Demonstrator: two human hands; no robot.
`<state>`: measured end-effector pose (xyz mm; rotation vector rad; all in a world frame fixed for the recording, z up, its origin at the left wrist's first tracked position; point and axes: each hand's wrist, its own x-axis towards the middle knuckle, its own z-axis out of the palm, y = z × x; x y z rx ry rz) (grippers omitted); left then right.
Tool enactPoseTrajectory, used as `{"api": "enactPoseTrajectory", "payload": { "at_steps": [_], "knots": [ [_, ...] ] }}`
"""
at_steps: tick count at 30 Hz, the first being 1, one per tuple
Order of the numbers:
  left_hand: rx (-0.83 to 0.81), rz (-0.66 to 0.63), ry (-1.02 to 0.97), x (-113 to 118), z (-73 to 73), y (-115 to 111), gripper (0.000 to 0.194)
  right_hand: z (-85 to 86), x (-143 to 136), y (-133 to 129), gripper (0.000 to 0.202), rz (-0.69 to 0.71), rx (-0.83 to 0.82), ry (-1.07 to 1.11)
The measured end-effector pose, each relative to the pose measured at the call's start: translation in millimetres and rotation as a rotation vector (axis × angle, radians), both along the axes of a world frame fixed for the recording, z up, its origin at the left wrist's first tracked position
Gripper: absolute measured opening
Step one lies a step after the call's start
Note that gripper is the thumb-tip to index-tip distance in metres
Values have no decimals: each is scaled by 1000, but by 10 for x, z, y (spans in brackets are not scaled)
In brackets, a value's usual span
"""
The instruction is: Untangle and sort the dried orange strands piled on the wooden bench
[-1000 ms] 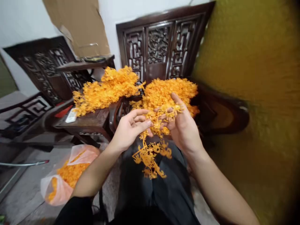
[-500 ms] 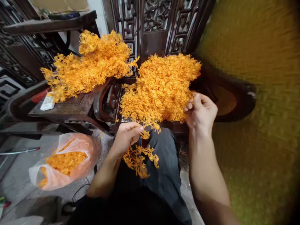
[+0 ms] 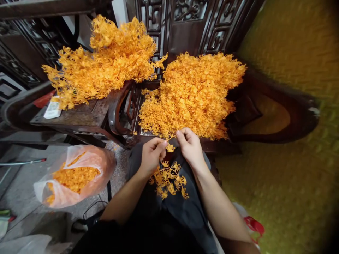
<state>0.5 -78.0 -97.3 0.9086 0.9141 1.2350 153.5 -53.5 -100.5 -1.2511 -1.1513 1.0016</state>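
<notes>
My left hand [image 3: 153, 155] is closed in a pinch on orange plastic flower sprigs. A branching cluster of them [image 3: 171, 180] hangs below that hand, over my dark trousers. Close beside it, my right hand [image 3: 190, 146] pinches a thin orange piece at the tip of the sprig between the two hands; the fingers hide most of it. Just beyond my hands, a large heap of similar orange plastic sprigs [image 3: 196, 91] covers the seat of a dark carved wooden chair [image 3: 291, 137].
Left of the chair, a second orange pile [image 3: 106, 70] rests on a wooden side table [image 3: 76, 121] with a white label card [image 3: 53, 108]. On the floor stands an open translucent bag [image 3: 106, 164] of orange pieces. A yellow-brown textured surface [image 3: 286, 183] fills the right side.
My right hand has come from the heap's right edge to beside my left hand. The left hand still holds the sprigs, and the view has shifted slightly.
</notes>
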Motion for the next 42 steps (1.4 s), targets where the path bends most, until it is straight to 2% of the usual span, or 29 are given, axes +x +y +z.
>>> {"api": "enactPoseTrajectory", "payload": {
  "at_steps": [1,3,5,7,9,12,14,16,19,22,25,27,29,32,34,36,38,40,42],
  "knots": [
    [-37,-9,-70,-12,5,-4,35,-56,42,58,47,-79,38,-21],
    [-97,-22,-216,-53,25,-10,36,-139,166,161,51,-230,86,108],
    [-135,-52,-373,-104,49,-12,38,-155,286,214,51,-261,85,300],
    [-164,-129,-510,-141,71,-12,35,-102,323,194,44,-123,36,423],
    [-188,-230,-606,-153,85,-9,30,-13,246,124,40,59,-49,489],
    [-223,-334,-689,-142,91,-5,27,101,-2,29,49,253,-166,550],
    [-262,-374,-724,-132,83,3,28,128,-170,11,56,347,-159,471],
    [-295,-391,-755,-122,68,20,26,113,-302,21,48,361,-58,343],
    [-346,-395,-784,-88,49,65,16,42,-408,68,32,236,71,346],
    [-406,-385,-754,-49,45,96,20,-7,-314,173,32,95,63,551],
    [-379,-377,-746,-66,40,67,20,27,25,329,35,-102,62,735],
    [-335,-332,-734,-96,34,31,16,83,264,388,33,-207,50,738],
    [-295,-242,-678,-102,28,10,19,133,382,358,23,-131,-13,617],
    [-191,-48,-491,-37,11,20,33,162,252,159,38,77,-111,453],
    [-99,86,-320,26,-16,34,38,154,46,-6,43,132,-173,415],
    [-16,162,-149,72,-55,28,39,137,-150,-139,36,154,-217,371],
    [50,194,-1,89,-99,-3,39,117,-269,-205,27,181,-184,210],
    [87,222,92,86,-138,-54,38,94,-280,-182,31,115,-73,-6],
    [92,256,82,73,-160,-104,37,77,-186,-78,40,-63,25,-49]
  ]
}}
